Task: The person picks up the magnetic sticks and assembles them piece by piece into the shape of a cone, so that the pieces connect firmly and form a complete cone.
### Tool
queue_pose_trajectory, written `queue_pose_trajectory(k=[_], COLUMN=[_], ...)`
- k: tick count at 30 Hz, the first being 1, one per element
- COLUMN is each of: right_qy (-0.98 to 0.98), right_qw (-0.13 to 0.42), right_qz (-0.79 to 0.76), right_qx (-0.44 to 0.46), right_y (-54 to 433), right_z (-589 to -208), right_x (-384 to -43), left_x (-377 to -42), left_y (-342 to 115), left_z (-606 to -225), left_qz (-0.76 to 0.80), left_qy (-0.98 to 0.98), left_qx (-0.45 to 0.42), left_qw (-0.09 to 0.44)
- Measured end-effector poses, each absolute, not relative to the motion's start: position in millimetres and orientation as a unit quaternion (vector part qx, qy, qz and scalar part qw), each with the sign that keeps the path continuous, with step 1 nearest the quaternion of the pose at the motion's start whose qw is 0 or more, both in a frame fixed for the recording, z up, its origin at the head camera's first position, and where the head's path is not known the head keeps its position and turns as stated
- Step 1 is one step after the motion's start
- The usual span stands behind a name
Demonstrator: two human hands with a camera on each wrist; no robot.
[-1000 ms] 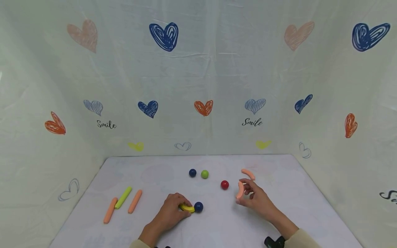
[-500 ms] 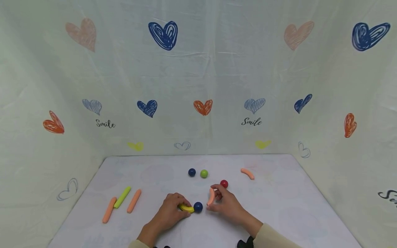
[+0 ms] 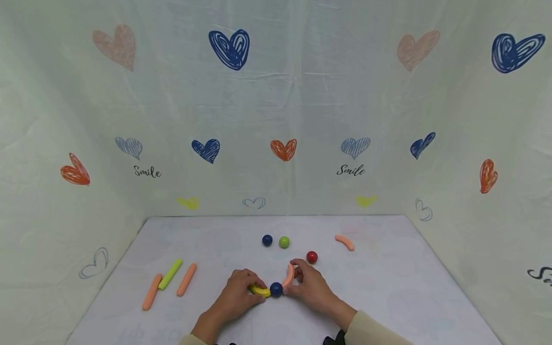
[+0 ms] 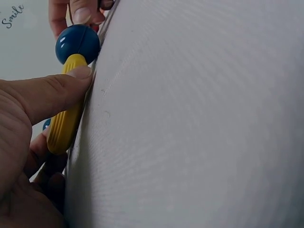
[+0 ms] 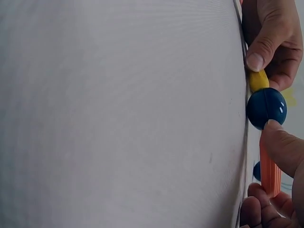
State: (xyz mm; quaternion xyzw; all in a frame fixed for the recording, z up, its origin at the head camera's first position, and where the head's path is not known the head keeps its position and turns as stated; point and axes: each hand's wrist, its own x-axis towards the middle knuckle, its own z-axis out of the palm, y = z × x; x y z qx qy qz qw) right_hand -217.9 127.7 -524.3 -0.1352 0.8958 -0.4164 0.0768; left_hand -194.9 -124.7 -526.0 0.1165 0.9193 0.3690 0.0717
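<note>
My left hand [image 3: 236,296] pinches a curved yellow stick [image 4: 66,122] between thumb and fingers, low over the table. One end of the yellow stick meets a dark blue ball [image 3: 276,289]. On the ball's other side, my right hand [image 3: 314,290] grips a curved orange stick [image 5: 270,166], its near end against the ball. In the right wrist view the thumb tip lies where ball and orange stick meet. The ball sits between both sticks, with neither hand wrapped round it.
Behind the hands lie another dark blue ball [image 3: 267,240], a green ball [image 3: 284,242], a red ball [image 3: 312,257] and a curved orange piece [image 3: 344,243]. At left are two straight orange sticks [image 3: 187,280] and a straight lime stick [image 3: 170,274] on the white table [image 3: 388,282].
My right hand has carried the curved orange stick leftward from beside the red ball to the blue ball, and the stick has tilted. The left hand has stayed put with the yellow stick.
</note>
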Motion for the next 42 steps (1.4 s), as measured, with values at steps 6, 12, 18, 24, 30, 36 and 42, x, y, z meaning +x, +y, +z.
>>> queue_pose_trajectory(k=[6, 12, 18, 24, 30, 36, 42], right_qy=[0.901, 0.899, 0.895, 0.888, 0.889, 0.889, 0.893], right_qw=[0.088, 0.1, 0.115, 0.129, 0.134, 0.14, 0.137], right_qz=[-0.404, -0.404, -0.409, -0.42, -0.414, -0.408, -0.397], right_qx=[-0.135, -0.138, -0.133, -0.135, -0.144, -0.154, -0.161], right_y=[127.8, 128.2, 129.1, 130.3, 132.4, 134.1, 133.5], right_z=[-524.7, -524.0, -522.7, -520.3, -520.4, -518.9, -515.8], right_x=[-219.6, -221.2, -221.2, -220.2, -220.7, -221.1, -219.4], left_x=[-194.6, -193.3, -193.4, -193.8, -193.4, -192.0, -192.7], left_y=[-124.2, -124.6, -124.7, -125.2, -125.1, -125.0, -130.8], left_z=[-523.7, -522.7, -522.8, -524.7, -524.7, -524.7, -525.2], left_qz=[0.37, 0.368, 0.369, 0.367, 0.367, 0.369, 0.368], left_qy=[0.918, 0.918, 0.917, 0.917, 0.915, 0.913, 0.915], left_qx=[0.116, 0.126, 0.131, 0.141, 0.149, 0.156, 0.138], left_qw=[0.078, 0.075, 0.073, 0.072, 0.076, 0.076, 0.093])
